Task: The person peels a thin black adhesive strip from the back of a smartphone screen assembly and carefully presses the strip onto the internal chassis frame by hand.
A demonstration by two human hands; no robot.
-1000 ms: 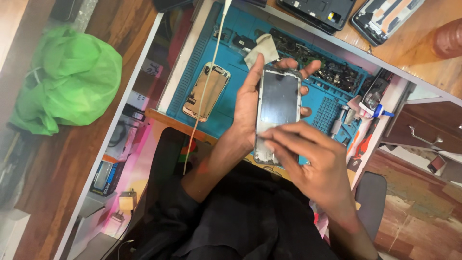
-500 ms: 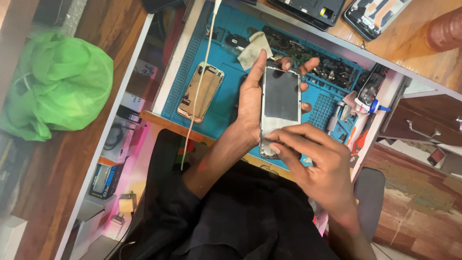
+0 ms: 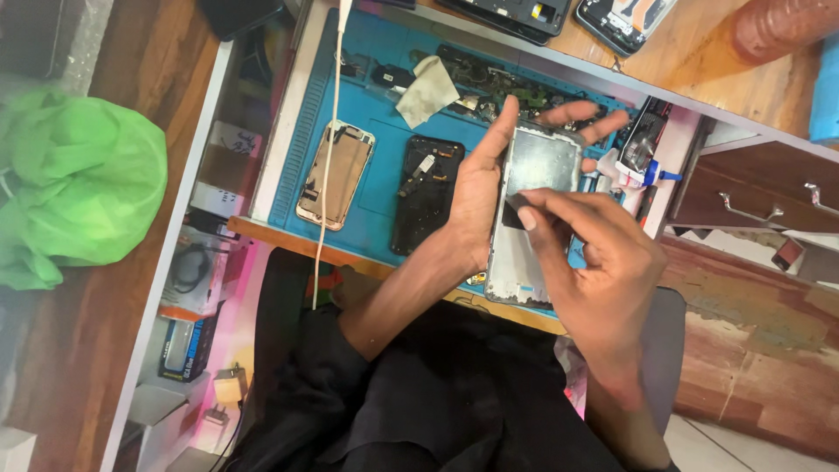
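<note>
A matt grey metal frame (image 3: 535, 205) is seen over a smooth blue rubbery mat (image 3: 376, 188); glossy green plastic bag (image 3: 74, 188), worn wood floor (image 3: 760, 350).

Phone repair workshop: blue repair mat (image 3: 384, 188), dismantled phones (image 3: 335, 175).

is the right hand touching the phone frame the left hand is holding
Touching. The head view shows the right hand with its fingertips pressed on the face of the phone frame, which the left hand grips along its edges.
</note>
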